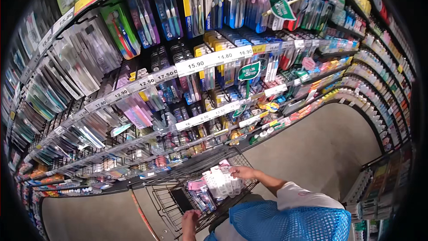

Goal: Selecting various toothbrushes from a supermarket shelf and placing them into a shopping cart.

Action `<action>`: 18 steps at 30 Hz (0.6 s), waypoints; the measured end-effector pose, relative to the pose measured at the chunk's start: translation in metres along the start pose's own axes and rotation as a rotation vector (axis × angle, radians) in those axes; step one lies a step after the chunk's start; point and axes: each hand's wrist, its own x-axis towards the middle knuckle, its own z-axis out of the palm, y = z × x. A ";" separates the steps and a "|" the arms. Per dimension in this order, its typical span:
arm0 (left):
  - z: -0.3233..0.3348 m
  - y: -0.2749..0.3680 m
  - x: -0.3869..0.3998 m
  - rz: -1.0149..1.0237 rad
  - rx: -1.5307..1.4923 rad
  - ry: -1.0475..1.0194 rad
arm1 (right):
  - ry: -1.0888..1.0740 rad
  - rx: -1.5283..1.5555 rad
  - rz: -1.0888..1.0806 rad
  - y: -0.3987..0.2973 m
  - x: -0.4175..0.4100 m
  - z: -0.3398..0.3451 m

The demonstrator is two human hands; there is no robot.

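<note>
A wire shopping cart (167,212) stands before me, with packaged goods lying in its basket. My right hand (242,172) reaches over the basket, its fingers closed at the upper edge of a pile of white carded packs (222,182). Beside that pile lie a pink pack (196,184) and several blue-and-purple blister packs (204,199). Low in the picture, my left hand (190,221) is at the near side of the cart, fingers bent, close to the blister packs. Whether it grips anything is unclear. A black panel (182,200) sits inside the cart.
Long shelves of hanging toothbrush packs (170,13) curve along the far side, with price strips (214,61) and a green sign (249,71). Bottles line the shelves at right (371,73). Grey floor (307,140) shows between. The cart's orange-red handle (143,214) is at left.
</note>
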 end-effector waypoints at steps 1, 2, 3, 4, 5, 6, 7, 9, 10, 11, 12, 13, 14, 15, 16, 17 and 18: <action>0.002 0.007 0.007 0.047 -0.083 -0.016 | -0.019 0.108 -0.122 -0.041 -0.018 -0.014; 0.004 0.015 0.012 0.052 -0.064 0.029 | -0.012 0.069 -0.180 -0.079 -0.038 -0.036; 0.007 0.024 0.016 0.091 -0.067 0.023 | -0.007 0.046 -0.214 -0.116 -0.055 -0.064; 0.010 0.031 0.018 0.069 -0.061 0.053 | 0.005 0.032 -0.295 -0.152 -0.069 -0.094; 0.015 0.036 0.019 0.059 -0.056 0.069 | 0.167 -0.064 -0.418 -0.182 -0.088 -0.120; 0.022 0.039 0.020 0.095 -0.069 0.073 | 0.321 -0.236 -0.563 -0.213 -0.102 -0.149; 0.029 0.039 0.020 0.135 -0.087 0.063 | 0.305 0.135 -0.602 -0.240 -0.109 -0.174; 0.050 0.033 0.021 0.138 -0.092 0.099 | 0.528 0.070 -0.780 -0.288 -0.119 -0.223; 0.064 0.027 0.020 0.134 -0.104 0.091 | 0.593 0.041 -0.837 -0.312 -0.116 -0.245; 0.076 0.021 0.018 0.126 -0.123 0.078 | 0.665 0.043 -0.898 -0.332 -0.111 -0.265; 0.089 0.014 0.017 0.144 -0.115 0.022 | 0.625 0.047 -1.018 -0.349 -0.107 -0.283; 0.106 0.005 0.015 0.156 -0.121 0.026 | 0.614 0.079 -1.096 -0.364 -0.101 -0.299; 0.125 -0.003 0.014 0.139 -0.136 0.069 | 0.647 0.085 -1.120 -0.376 -0.095 -0.313; 0.143 -0.012 0.013 0.110 -0.163 0.108 | 0.699 0.113 -1.108 -0.384 -0.091 -0.327; 0.158 -0.023 0.009 0.131 -0.172 0.104 | 0.752 0.119 -1.070 -0.387 -0.088 -0.340; 0.174 -0.033 0.008 0.140 -0.203 0.084 | 0.815 0.123 -1.060 -0.387 -0.086 -0.351; 0.189 -0.043 0.008 0.121 -0.231 0.094 | 0.850 0.087 -1.094 -0.385 -0.086 -0.362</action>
